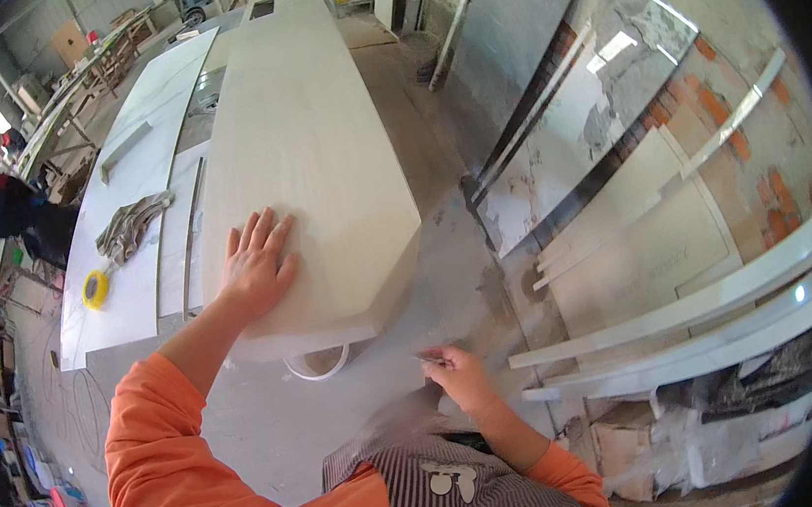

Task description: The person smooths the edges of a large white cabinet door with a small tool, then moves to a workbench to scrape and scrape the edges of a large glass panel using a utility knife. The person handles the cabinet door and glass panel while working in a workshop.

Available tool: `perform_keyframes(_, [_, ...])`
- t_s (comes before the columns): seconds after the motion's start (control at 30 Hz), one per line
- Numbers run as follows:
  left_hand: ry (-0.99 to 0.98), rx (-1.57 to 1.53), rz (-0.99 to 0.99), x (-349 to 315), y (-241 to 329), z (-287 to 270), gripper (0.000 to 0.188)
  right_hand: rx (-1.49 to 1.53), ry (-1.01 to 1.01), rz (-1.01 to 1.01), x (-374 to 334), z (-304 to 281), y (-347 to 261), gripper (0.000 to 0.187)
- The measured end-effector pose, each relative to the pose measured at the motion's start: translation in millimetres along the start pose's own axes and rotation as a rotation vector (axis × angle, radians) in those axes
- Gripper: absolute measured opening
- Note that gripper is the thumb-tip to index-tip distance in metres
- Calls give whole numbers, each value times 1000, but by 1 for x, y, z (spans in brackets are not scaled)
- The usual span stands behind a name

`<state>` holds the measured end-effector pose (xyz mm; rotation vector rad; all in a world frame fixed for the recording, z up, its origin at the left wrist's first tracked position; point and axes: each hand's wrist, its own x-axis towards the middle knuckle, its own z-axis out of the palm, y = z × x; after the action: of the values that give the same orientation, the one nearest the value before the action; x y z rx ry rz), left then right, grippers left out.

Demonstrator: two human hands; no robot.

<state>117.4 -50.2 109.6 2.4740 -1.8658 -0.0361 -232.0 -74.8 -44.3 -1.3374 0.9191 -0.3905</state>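
My left hand (257, 267) rests palm down on the near left part of a long pale slab (314, 134), its fingers stretched out. The slab runs away from me, and its near right corner is cut at a slant. Lower down, beyond the slab's near end and to its right, my right hand (463, 378) is closed with the fingertips pinched together. A small thin dark object (429, 358) sticks out from them, too small to name. To the left lies a white veined panel (120, 308) with a crumpled grey cloth (134, 228) and a yellow tape roll (94, 289) on it.
White strips (670, 320) jut in from the right, above plastic-wrapped stuff (712, 429). A grey slab (516, 29) and a glossy panel (554, 154) lean on the brick wall. A white round rim (321, 367) shows under the slab's end. Another person (20, 210) is at far left.
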Motion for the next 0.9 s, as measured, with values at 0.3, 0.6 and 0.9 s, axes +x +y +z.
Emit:
perform_keyframes(0.3, [-13, -23, -170, 127, 10, 5, 65, -181, -112, 51, 84, -82, -17, 27])
perform_keyframes(0.6, [-18, -43, -256, 278, 31, 12, 67, -451, -56, 92, 167, -166, -25, 35])
perform_keyframes(0.9, [10, -60, -286, 301, 42, 19, 70, -629, -385, 90, 274, -197, -51, 38])
